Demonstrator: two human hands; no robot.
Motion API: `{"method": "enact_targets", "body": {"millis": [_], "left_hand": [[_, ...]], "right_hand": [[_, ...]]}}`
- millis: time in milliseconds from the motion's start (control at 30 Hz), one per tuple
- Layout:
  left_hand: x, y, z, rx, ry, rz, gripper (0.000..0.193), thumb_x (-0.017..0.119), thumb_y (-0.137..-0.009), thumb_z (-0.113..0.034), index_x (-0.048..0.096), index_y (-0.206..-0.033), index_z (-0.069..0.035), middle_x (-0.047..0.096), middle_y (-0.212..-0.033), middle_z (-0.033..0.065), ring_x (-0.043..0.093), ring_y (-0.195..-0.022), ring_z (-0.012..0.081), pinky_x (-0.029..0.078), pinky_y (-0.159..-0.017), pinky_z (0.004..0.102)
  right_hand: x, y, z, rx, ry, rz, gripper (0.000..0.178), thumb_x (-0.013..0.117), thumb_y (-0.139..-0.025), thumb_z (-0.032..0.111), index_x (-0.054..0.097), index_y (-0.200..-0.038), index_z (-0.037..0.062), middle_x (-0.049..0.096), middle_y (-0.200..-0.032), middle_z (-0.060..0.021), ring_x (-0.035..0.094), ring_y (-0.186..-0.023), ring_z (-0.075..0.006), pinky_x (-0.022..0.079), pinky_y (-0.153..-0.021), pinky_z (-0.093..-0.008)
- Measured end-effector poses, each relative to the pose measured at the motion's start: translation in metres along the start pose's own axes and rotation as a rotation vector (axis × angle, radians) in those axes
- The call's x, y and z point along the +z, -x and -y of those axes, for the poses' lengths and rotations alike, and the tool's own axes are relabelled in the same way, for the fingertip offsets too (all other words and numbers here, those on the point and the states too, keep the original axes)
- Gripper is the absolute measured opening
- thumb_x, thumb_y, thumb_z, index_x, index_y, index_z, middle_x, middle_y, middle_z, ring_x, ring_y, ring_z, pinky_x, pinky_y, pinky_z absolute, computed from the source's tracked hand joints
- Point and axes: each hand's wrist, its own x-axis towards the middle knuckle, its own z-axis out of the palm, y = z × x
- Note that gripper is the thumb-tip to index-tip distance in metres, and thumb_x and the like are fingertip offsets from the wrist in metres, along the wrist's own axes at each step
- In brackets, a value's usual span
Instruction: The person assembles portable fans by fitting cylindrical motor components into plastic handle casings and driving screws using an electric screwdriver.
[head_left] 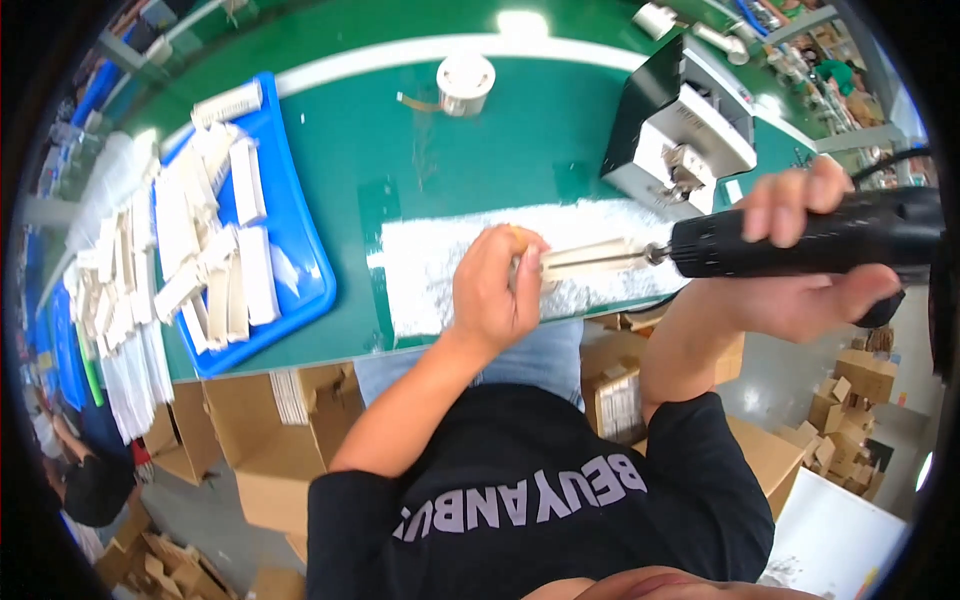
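My left hand is closed around the left end of a long, narrow off-white plastic housing, which lies nearly level above a white, scuffed mat. From the right, my right hand wraps round a thick black electric screwdriver. Its tip points left and meets the housing's right end; whether it sits in a screw is too small to tell. Something small and yellowish shows at my left fingertips.
Left of the mat, a blue tray holds several off-white housings, with more piled beside it. A black-and-silver box-shaped machine stands at the back right. A white cylindrical part with a wire sits farther back. Cardboard boxes stand below the table's near edge.
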Motion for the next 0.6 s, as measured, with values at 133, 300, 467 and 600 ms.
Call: {"method": "enact_targets", "body": {"millis": [133, 300, 467, 600], "left_hand": [[0.0, 0.01, -0.002, -0.036, -0.007, 0.009, 0.005, 0.051, -0.09, 0.001, 0.05, -0.086, -0.001, 0.064, -0.084, 0.0142, 0.058, -0.071, 0.0311, 0.047, -0.065, 0.0373], [-0.002, 0.011, -0.005, -0.069, -0.044, 0.009, 0.003, 0.052, -0.092, -0.003, 0.052, -0.089, -0.001, 0.063, -0.084, 0.0146, 0.059, -0.073, 0.0312, 0.046, -0.067, 0.0378], [-0.015, -0.017, -0.003, -0.113, -0.093, 0.13, 0.009, 0.053, -0.094, -0.01, 0.055, -0.089, -0.002, 0.061, -0.082, 0.0134, 0.06, -0.074, 0.0261, 0.046, -0.066, 0.0361], [-0.031, -0.065, 0.031, -0.468, 0.242, 0.026, 0.017, 0.05, -0.098, -0.018, 0.055, -0.09, -0.005, 0.058, -0.081, 0.0037, 0.056, -0.077, 0.0118, 0.044, -0.067, 0.0308]], "right_hand": [[0.014, 0.006, -0.001, 0.014, 0.308, -0.314, 0.067, 0.055, -0.09, 0.06, 0.045, -0.113, -0.0019, 0.056, -0.087, -0.0138, 0.058, -0.057, -0.018, 0.051, -0.047, -0.0295], [0.028, 0.01, -0.008, -0.097, 0.294, -0.311, 0.06, 0.053, -0.095, 0.051, 0.038, -0.121, -0.0014, 0.053, -0.089, -0.0157, 0.056, -0.06, -0.0192, 0.049, -0.049, -0.0299], [-0.012, -0.019, 0.021, -0.075, 0.055, -0.287, 0.061, 0.056, -0.094, 0.049, 0.04, -0.121, -0.0028, 0.055, -0.096, -0.0152, 0.053, -0.073, -0.0173, 0.046, -0.066, -0.0298], [-0.065, -0.034, 0.082, -0.25, 0.111, -0.361, 0.052, 0.051, -0.099, 0.044, 0.044, -0.118, -0.0038, 0.056, -0.101, -0.0163, 0.054, -0.074, -0.0195, 0.046, -0.065, -0.0315]]}}
